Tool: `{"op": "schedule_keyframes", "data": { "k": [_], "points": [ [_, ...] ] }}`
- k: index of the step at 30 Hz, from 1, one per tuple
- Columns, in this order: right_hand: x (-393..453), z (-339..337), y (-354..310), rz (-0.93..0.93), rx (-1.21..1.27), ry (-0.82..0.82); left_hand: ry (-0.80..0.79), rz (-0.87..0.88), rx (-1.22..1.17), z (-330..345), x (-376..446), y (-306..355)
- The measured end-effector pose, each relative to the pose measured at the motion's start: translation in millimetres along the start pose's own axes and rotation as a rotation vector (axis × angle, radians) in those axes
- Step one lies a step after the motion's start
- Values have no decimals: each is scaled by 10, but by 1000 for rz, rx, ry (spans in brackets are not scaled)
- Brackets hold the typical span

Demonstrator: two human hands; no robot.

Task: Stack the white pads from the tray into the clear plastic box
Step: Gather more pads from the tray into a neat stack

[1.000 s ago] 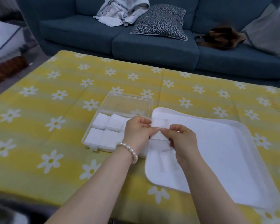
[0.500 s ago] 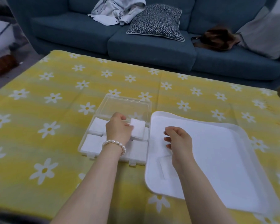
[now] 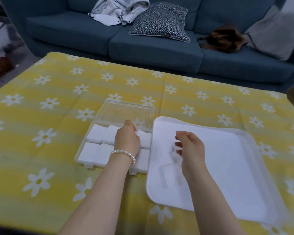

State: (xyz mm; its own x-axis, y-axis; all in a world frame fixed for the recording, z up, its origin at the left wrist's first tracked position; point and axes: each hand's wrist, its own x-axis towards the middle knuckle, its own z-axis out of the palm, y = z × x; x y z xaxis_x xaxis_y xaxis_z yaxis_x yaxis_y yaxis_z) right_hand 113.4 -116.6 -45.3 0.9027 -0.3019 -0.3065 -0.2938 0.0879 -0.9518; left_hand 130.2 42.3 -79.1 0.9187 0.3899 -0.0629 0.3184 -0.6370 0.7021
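My left hand [image 3: 127, 139] presses a white pad [image 3: 143, 137] down into the clear box [image 3: 98, 164], fingers curled on it. My right hand [image 3: 190, 148] hovers over the tray [image 3: 255, 150], fingers loosely curled, holding nothing.

Looks like somebody's living room: blue sofa [image 3: 153, 48] with a cushion [image 3: 159, 22] and clothes [image 3: 119, 11] dumped on it, daisy tablecloth [image 3: 49, 107] beyond the fingertips.
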Motion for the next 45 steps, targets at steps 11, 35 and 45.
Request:
{"op": "schedule_keyframes", "data": {
  "k": [11, 35, 45],
  "points": [
    [10, -209, -123, -44, 11, 42, -2, 127, 179, 33, -60, -8],
    [379, -663, 265, -83, -1116, -196, -173, 321, 27, 157, -528, 474],
    [407, -746, 130, -61, -982, -251, -326, 311, 41, 543, -859, 490]
  ]
}}
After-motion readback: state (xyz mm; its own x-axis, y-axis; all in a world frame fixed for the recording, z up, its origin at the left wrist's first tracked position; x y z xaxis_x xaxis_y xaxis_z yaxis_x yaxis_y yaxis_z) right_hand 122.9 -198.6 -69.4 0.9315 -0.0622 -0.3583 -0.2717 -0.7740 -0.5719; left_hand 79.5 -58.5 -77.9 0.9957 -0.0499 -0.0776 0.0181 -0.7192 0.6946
